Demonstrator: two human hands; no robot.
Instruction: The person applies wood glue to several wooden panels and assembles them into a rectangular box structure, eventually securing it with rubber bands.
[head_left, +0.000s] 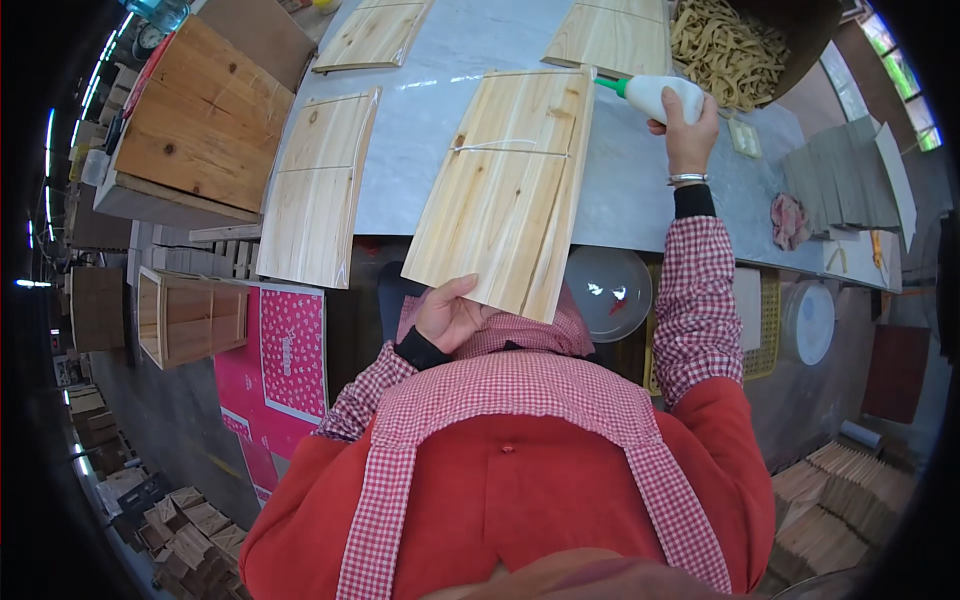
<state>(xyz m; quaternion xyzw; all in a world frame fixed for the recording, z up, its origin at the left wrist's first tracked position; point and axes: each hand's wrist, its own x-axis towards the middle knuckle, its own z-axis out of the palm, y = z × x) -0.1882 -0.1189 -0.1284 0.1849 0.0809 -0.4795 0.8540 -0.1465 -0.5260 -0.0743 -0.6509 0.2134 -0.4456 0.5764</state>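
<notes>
My left hand [447, 313] grips the near edge of a pale wooden panel [510, 185] that juts over the front edge of the grey table [430, 120]. My right hand [688, 128] holds a white glue bottle [655, 95] with a green nozzle, its tip at the panel's far right corner. A thin line of white glue crosses the panel near its middle. I wear a red top and a red-and-white checked apron.
Three more wooden panels [318, 195] lie on the table. A wooden crate [205, 115] stands at the left, a smaller crate [190, 315] below it. A bin of tan rubber bands [725, 50] sits at the back right. Stacked grey sheets [850, 175] lie at the right.
</notes>
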